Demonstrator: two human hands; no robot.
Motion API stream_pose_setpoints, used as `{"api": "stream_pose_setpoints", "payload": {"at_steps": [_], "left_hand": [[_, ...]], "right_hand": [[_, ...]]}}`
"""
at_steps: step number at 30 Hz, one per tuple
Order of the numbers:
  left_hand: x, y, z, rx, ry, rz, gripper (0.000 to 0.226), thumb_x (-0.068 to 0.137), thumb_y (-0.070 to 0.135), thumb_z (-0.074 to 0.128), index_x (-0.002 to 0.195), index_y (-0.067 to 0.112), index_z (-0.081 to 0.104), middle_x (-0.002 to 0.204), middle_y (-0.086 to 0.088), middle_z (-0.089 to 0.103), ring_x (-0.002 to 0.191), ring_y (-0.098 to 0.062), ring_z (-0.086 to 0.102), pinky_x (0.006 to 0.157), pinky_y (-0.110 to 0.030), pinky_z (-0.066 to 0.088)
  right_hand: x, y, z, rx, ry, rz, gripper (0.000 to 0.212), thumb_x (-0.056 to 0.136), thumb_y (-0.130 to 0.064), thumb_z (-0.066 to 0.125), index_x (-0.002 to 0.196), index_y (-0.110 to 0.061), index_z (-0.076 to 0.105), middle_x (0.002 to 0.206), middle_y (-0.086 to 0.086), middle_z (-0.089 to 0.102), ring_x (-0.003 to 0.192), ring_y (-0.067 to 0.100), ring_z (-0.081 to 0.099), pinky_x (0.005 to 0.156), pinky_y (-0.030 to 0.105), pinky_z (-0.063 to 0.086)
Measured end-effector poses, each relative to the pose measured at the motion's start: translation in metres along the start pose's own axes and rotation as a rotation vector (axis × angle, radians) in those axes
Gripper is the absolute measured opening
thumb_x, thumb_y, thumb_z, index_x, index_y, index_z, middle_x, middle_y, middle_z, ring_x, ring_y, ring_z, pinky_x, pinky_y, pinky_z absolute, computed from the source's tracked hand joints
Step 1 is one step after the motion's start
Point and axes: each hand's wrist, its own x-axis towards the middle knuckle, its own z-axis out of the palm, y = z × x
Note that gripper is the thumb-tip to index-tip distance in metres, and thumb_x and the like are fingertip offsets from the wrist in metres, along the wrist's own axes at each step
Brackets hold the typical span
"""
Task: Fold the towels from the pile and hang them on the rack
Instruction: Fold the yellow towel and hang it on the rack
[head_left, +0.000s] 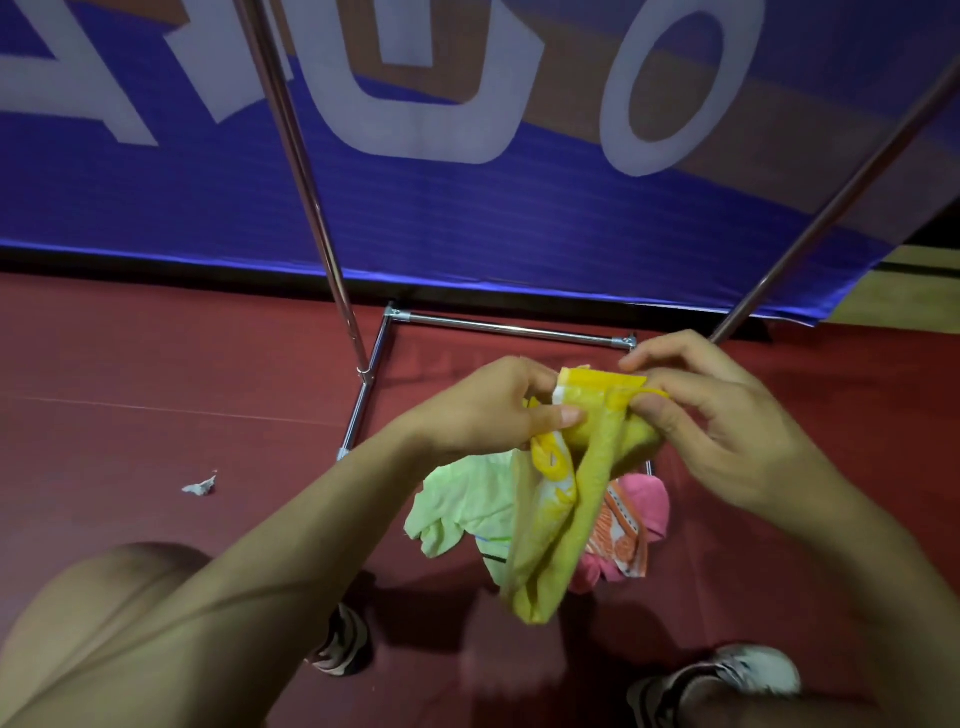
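Note:
A yellow towel (561, 509) hangs bunched between both hands above the floor. My left hand (488, 410) pinches its top edge on the left with the thumb across the cloth. My right hand (711, 415) pinches the same edge on the right between thumb and fingers. Below on the red floor lies the pile: a light green towel (457, 509), a pink towel (649, 504) and an orange-and-white patterned towel (623, 540). The chrome rack (498, 327) stands behind, its base bar just beyond my hands and its uprights (306, 171) rising left and right.
A blue banner (467, 208) with large pale letters stands behind the rack. A small crumpled scrap (200, 486) lies on the red floor (130, 364) at left. My knee (104, 623) and both shoes (343, 644) are at the bottom of the view.

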Motion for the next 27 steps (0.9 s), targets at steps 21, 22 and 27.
{"api": "stream_pose_setpoints", "payload": {"at_steps": [21,22,27], "left_hand": [[-0.001,-0.004,0.007,0.344,0.061,0.172,0.014,0.092,0.007,0.065,0.084,-0.003,0.071,0.101,-0.014,0.071,0.105,-0.019,0.059,0.087,-0.027,0.045],[-0.001,-0.004,0.006,0.350,0.061,0.166,0.014,0.093,0.011,0.066,0.087,-0.001,0.073,0.104,-0.012,0.071,0.107,-0.014,0.057,0.089,-0.025,0.043],[-0.004,0.001,-0.006,0.278,0.060,0.103,0.016,0.093,0.016,0.071,0.109,0.017,0.075,0.111,-0.005,0.071,0.098,-0.006,0.063,0.087,-0.020,0.048]], "right_hand": [[0.012,-0.009,0.030,-0.062,0.016,0.197,0.006,0.099,-0.024,0.066,0.098,-0.019,0.067,0.084,-0.012,0.067,0.083,-0.002,0.063,0.073,0.007,0.040],[0.011,-0.010,0.029,-0.041,-0.007,0.204,0.011,0.098,-0.018,0.068,0.108,-0.019,0.066,0.090,-0.014,0.069,0.088,-0.005,0.063,0.076,0.005,0.040],[0.006,0.003,0.031,-0.168,-0.214,0.293,0.019,0.094,-0.022,0.052,0.104,-0.015,0.066,0.099,0.000,0.065,0.095,0.015,0.061,0.087,0.025,0.044]]}}
